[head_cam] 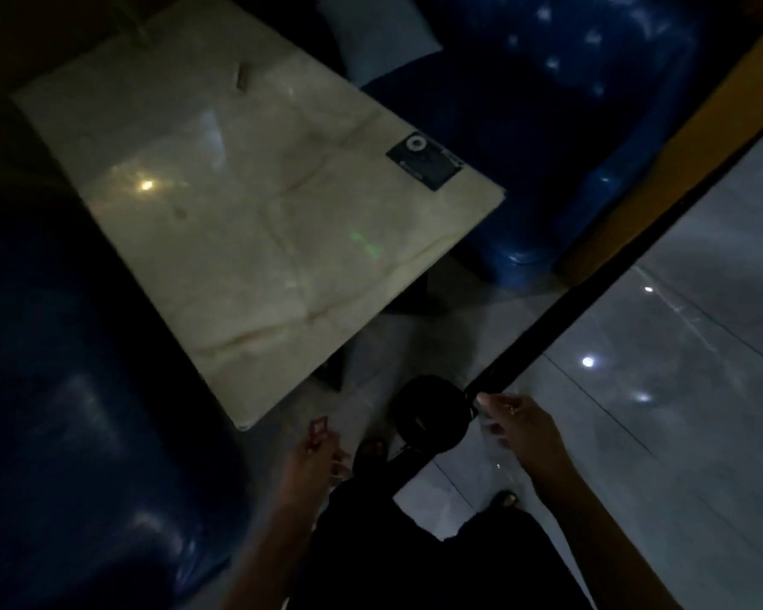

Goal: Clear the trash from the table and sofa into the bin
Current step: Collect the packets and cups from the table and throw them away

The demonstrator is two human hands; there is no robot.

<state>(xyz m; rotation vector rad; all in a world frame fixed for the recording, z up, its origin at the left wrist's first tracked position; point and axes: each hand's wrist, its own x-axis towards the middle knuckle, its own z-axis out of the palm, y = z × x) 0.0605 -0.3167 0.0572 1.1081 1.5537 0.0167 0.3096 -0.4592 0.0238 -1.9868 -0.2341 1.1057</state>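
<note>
Trash is being dropped into the bin.
A small red wrapper (318, 431) is pinched in left hand (311, 466) fingers, low middle; the black bin (430, 413) rim is gripped by right hand (520, 429). One scrap (241, 79) waits on the tabletop (239, 239), upper left.

Too dim and blurred to identify: small red item (318, 431) pinched in left hand (302, 462), at seven o'clock. Sofa (84, 411) cut off at nine o'clock edge.
</note>
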